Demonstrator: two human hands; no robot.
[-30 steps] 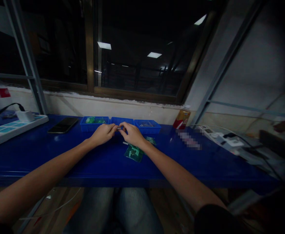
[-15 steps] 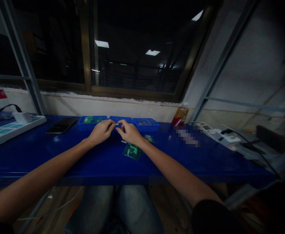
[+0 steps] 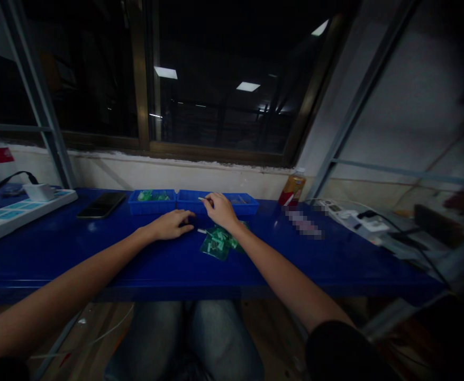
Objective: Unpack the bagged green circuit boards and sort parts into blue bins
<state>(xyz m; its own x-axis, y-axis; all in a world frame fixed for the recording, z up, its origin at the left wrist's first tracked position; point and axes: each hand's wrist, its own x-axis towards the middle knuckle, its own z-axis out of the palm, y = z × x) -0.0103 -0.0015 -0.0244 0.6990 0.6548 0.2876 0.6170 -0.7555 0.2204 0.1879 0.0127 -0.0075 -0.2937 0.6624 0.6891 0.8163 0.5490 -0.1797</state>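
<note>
My right hand [image 3: 220, 211] pinches a small whitish stick-like piece [image 3: 201, 199] in front of the middle blue bin [image 3: 188, 197]. Its exact kind is too small to tell. Low over the table, my left hand [image 3: 173, 224] has its fingers apart and holds nothing. Just right of its fingertips lies another small white piece [image 3: 202, 230]. A green-tinted clear bag [image 3: 216, 245] with small parts in it lies below my right wrist, and more green bags are partly hidden by that forearm.
A left blue bin [image 3: 152, 205] holds green bags; a right blue bin [image 3: 249, 207] holds small parts. A phone [image 3: 101, 205] and a power strip [image 3: 25, 211] lie at left. A drink bottle [image 3: 292, 189] stands by the wall, cables and chargers [image 3: 370, 225] at far right.
My hands, which were together around the small whitish piece, have parted. The left has let go and come down toward me; the right keeps the piece and has moved slightly right.
</note>
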